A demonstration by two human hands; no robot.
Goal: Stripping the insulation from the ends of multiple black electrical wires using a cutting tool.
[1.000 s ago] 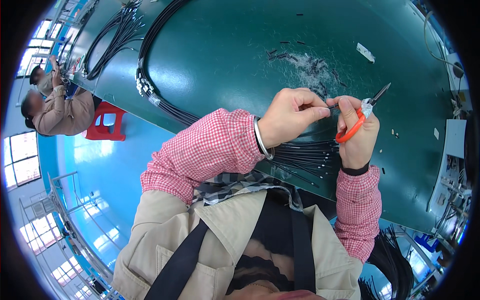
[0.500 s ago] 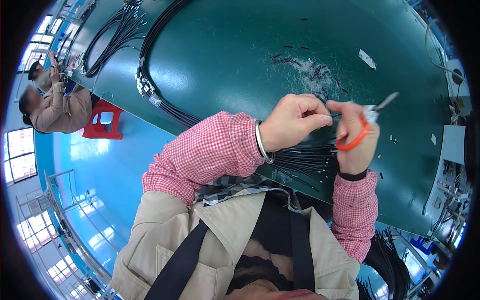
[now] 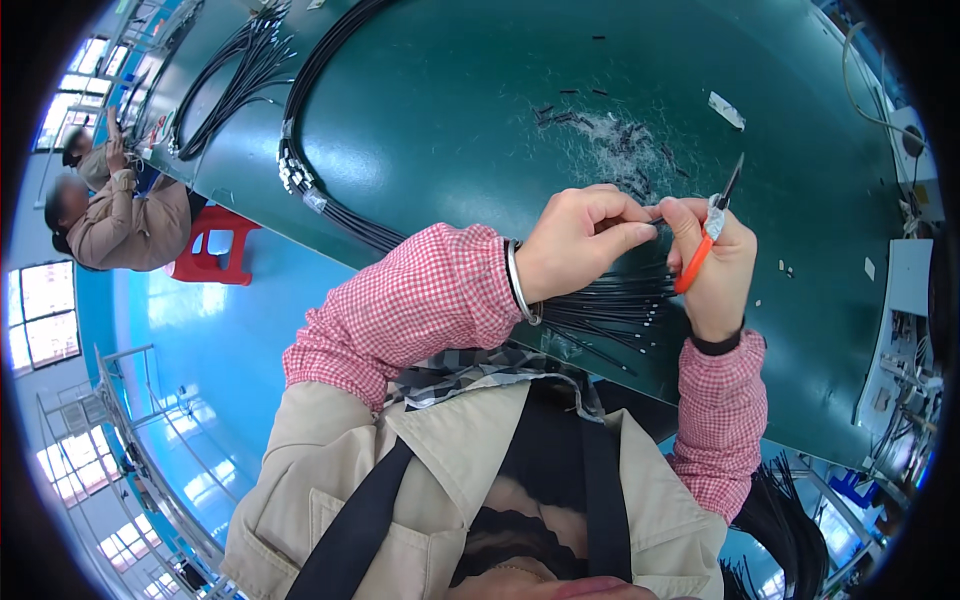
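Observation:
My left hand (image 3: 580, 245) is closed, thumb and forefinger pinching the end of a thin black cable (image 3: 656, 221). Wrapped round orange-handled scissors (image 3: 699, 262) are the fingers of my right hand (image 3: 728, 275). The scissor blades point up and away from me, and clear wrapping covers the part near the pivot. The right thumb and forefinger meet at the cable tip, close to the left fingertips. Below both hands a bundle of black cables (image 3: 610, 308) lies on the green table (image 3: 450, 130), its loose ends fanned toward the right.
Beyond my hands lie white fibre scraps and short black offcuts (image 3: 625, 140). A white strip (image 3: 727, 110) sits farther right. Curved black cables with white tags (image 3: 300, 170) and another cable bundle (image 3: 235, 85) occupy the left. Two people (image 3: 125, 215) and a red stool (image 3: 215, 265) are past the table edge.
The right hand has turned, swinging the scissor blades from pointing right to pointing upward. Its thumb and forefinger have closed in on the cable tip. The left hand has barely moved.

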